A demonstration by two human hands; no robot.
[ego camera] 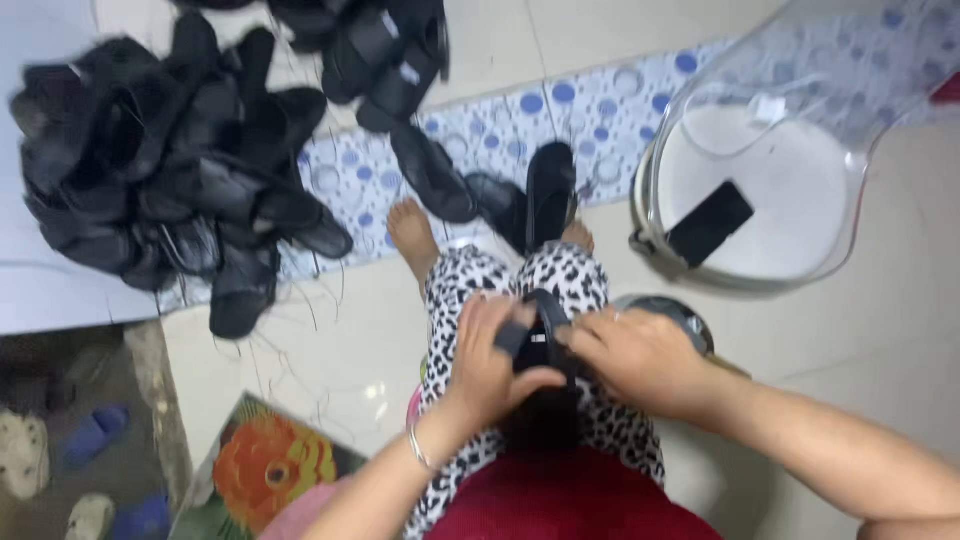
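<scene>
Both hands hold one black sandal (545,335) over the lap, near the middle of the scene. The left hand (492,362) closes its fingers around the left side, and the right hand (640,360) grips the right side. A pile of black sandals (160,150) lies far left on the floor.

Even, fairly bright indoor light falls on the pale floor tiles (480,330), a small glare spot just left of the leopard-print leg (560,290), everything softly motion-blurred.
</scene>
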